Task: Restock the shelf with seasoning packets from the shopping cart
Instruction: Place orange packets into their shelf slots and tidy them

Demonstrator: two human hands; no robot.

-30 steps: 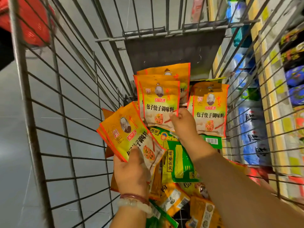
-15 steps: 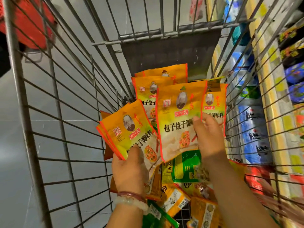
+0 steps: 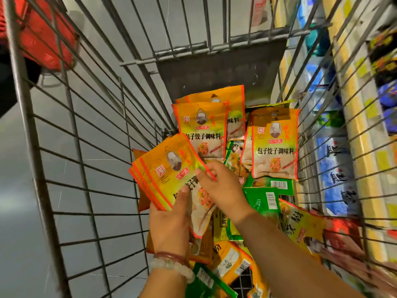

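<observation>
Inside the wire shopping cart (image 3: 90,168), my left hand (image 3: 171,224) grips a fanned stack of orange seasoning packets (image 3: 165,171) with red edges. My right hand (image 3: 221,190) rests on the right edge of that stack, fingers pinching the top packet. More of the same orange packets stand upright at the cart's far end: one pile (image 3: 202,130) in the middle and another (image 3: 275,147) to the right. Green packets (image 3: 266,196) and yellow packets (image 3: 232,261) lie loose on the cart floor under my arms.
The store shelf (image 3: 354,130) runs along the right outside the cart, with blue bags (image 3: 335,168) and yellow price strips. A dark panel (image 3: 221,72) closes the cart's far end. A red basket (image 3: 43,41) shows at the upper left, over grey floor.
My right hand lifted one orange packet from the middle pile, carried it left and laid it onto the stack in my left hand.
</observation>
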